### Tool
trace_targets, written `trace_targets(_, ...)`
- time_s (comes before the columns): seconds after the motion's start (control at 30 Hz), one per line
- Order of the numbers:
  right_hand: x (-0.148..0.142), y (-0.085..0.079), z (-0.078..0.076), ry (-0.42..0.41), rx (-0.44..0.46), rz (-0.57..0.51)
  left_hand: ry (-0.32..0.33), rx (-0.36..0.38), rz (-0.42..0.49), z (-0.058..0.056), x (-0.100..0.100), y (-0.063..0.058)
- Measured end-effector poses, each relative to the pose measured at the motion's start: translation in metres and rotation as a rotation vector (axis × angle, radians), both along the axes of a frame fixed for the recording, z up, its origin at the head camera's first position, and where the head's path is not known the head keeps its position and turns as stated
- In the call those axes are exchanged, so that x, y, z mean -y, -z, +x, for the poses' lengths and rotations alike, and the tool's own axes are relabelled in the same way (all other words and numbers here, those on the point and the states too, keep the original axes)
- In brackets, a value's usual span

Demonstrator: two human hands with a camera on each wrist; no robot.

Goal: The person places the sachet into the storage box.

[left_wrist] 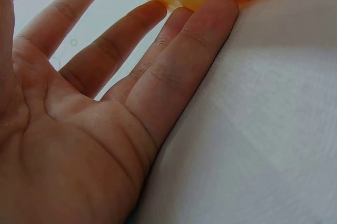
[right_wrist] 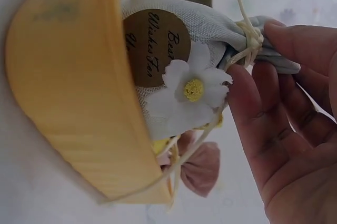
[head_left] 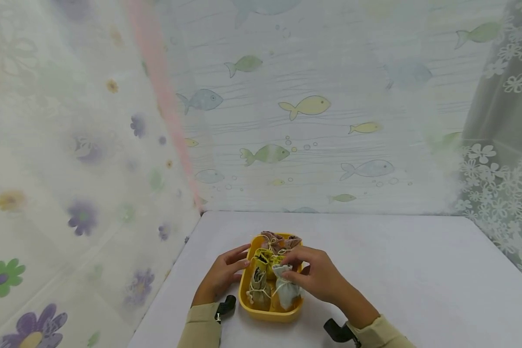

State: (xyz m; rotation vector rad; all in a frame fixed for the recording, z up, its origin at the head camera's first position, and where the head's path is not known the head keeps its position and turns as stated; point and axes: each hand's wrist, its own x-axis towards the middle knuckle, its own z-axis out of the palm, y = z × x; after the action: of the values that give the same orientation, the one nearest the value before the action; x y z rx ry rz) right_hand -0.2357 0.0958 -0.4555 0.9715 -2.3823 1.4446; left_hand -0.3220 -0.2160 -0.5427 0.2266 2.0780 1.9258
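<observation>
A yellow plastic basket [head_left: 269,316] stands on the white table, holding several small drawstring pouches. With thumb and fingers, my right hand [head_left: 315,274] pinches the gathered neck of a pale blue-grey pouch [head_left: 288,293] at the basket's near right. In the right wrist view that pouch bears a white fabric flower [right_wrist: 192,89] and a round brown label [right_wrist: 156,49]; its lower part is inside the basket. My left hand [head_left: 221,274] rests against the basket's left side, fingers extended. Beside the pale pouch is an olive-brown pouch [head_left: 258,291]; yellow pouches [head_left: 263,254] and dusty-pink pouches [head_left: 270,241] sit behind.
White cloth covers the table [head_left: 396,270] around the basket. A fish-patterned curtain [head_left: 313,145] hangs behind its far edge, and a flowered curtain [head_left: 82,169] runs along the left. Black wrist mounts [head_left: 227,305] stick out from both sleeves close to the table.
</observation>
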Motion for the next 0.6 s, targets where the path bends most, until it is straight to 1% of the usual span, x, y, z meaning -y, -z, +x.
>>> trace_targets(0.27,0.004,0.012,0.0,-0.059,0.061,0.075,-0.003,-0.001,0.001,0.001,0.0,-0.001)
trace_targets(0.5,0.005,0.015,0.0,-0.185,0.099,0.135,0.002,-0.003,-0.003,0.002,0.0,-0.002)
trace_targets(0.6,0.004,0.015,0.002,-0.21,0.113,0.16,0.008,-0.009,-0.007,0.002,-0.001,-0.003)
